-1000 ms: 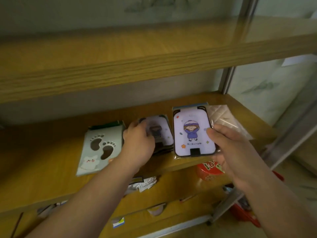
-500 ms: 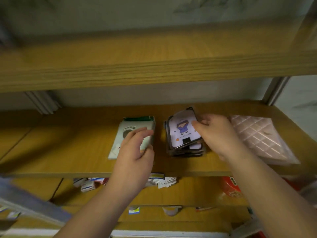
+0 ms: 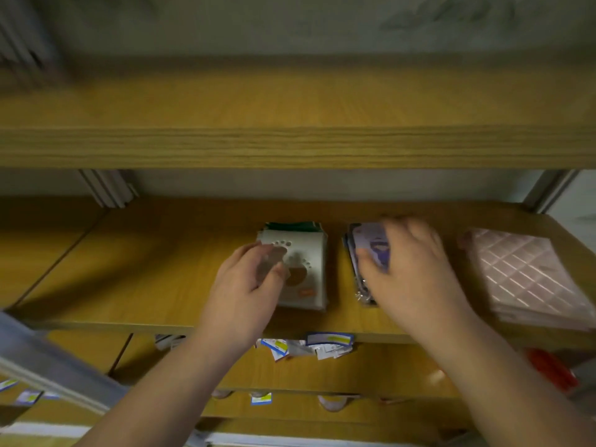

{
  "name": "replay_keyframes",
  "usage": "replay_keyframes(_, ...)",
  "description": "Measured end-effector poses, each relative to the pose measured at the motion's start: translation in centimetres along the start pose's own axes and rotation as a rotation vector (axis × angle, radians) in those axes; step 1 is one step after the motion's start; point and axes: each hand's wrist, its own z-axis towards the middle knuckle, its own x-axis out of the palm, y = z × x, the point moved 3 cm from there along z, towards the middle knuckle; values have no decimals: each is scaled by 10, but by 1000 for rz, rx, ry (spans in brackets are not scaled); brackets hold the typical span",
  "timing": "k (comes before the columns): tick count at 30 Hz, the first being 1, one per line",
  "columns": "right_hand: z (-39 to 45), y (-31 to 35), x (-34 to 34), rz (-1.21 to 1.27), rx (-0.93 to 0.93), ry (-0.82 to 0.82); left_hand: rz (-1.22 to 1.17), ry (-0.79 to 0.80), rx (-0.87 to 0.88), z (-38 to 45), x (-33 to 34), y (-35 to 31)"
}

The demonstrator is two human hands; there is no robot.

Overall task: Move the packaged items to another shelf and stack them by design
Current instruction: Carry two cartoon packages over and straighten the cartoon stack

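On the middle wooden shelf (image 3: 145,269) lies a stack of pale green packs with a footprint design (image 3: 308,256). Right of it is a stack of packs with a purple cartoon figure (image 3: 367,240). My left hand (image 3: 245,291) is at the footprint stack's left front corner, its blurred fingers loosely spread over the top pack. My right hand (image 3: 412,272) lies over the purple stack and covers most of it, with the thumb on the top pack's face.
A stack of pink quilted packs (image 3: 529,275) lies at the shelf's right end. An upper shelf board (image 3: 290,146) overhangs close above. Loose paper labels (image 3: 322,345) lie on the shelf below, with a red package (image 3: 548,369) at lower right. A grey metal rail (image 3: 48,359) crosses lower left.
My right hand set the purple pack down on its stack and now lies over it. My left hand moved from the purple stack to the footprint stack. The view swung left.
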Motion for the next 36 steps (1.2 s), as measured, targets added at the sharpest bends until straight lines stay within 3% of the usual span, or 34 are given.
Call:
replay_keyframes(4, -11, 48, 42, 209, 37, 212, -42, -21, -108, 15, -4, 22)
replay_keyframes(8, -12, 57, 83, 278, 192, 362, -185, 116, -200, 19, -1, 33)
replay_keyframes(15, -11, 55, 99, 388, 292, 204, -774, 236, -538, 25, -3, 37)
replay_keyframes(22, -15, 47, 103, 798, 413, 214, -871, 475, -700, 56, -20, 37)
replay_keyframes(25, -18, 51, 109, 845, 437, 210, -809, 531, -638, 59, -16, 33)
replay_keyframes(28, -23, 58, 112, 821, 438, 134, -615, 417, -464, 59, -13, 39)
replay_keyframes(31, -18, 65, 112, 875, 422, 98, -619, 363, -312, 59, -18, 48)
replay_keyframes(36, -2, 78, 107, 900, 209, 39, -563, 336, 18, 52, -37, 55)
